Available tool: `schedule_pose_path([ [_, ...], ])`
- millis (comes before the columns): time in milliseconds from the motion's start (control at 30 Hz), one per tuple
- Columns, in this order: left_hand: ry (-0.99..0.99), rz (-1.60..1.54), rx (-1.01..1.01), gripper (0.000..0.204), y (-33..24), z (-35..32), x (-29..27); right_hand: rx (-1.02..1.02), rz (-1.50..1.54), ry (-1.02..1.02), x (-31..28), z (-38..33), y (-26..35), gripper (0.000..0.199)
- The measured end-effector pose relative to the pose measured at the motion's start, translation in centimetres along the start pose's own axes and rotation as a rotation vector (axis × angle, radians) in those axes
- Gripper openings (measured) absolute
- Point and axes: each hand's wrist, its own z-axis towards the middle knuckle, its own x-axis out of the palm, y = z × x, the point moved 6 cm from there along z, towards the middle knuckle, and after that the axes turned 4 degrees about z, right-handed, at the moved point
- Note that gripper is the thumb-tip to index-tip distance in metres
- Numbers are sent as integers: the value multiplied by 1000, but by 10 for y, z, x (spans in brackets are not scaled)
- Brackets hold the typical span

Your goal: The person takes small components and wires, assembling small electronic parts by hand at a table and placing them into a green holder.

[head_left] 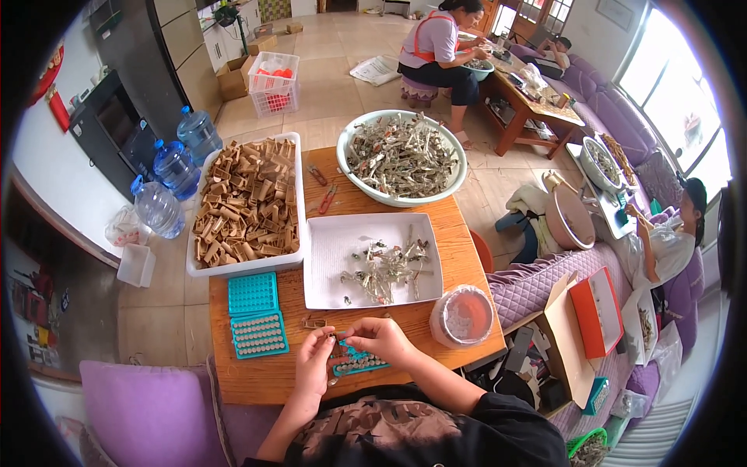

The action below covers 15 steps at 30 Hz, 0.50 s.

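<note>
Close to the table's near edge, my left hand [311, 369] and my right hand [384, 342] are raised with their fingertips pinched close together. Between them is a small dark piece too tiny to name. Just under my fingers lies a teal tray [359, 363] with rows of small round grey parts, partly hidden by my hands. A small brown shell piece [314, 323] rests beyond my left fingertips. Farther off, a shallow white box [320, 268] holds a loose heap of wiry parts [383, 272]. To its left, a hinged teal case [257, 315] lies unfolded, its nearer half filled with round parts.
A white bin [300, 187] of brown shells, a pale basin [461, 165] of wiry parts, pliers [327, 199] and a lined tub [440, 331] share the wooden table [233, 377]. Water jugs [176, 167] stand left. Other people [436, 47] sit at the back and right.
</note>
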Motion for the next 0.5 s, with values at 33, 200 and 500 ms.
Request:
schedule_pose_path([
  [33,0,0,1,21,0,0,1,-1,0,1,1,0,0,20],
  [200,56,97,66,22,-2,-4,13,-74,193,-70,3,-4,0,17],
  [500,102,144,56,27,-2,-5,21,-565,-556,-239,6,-16,30,19],
])
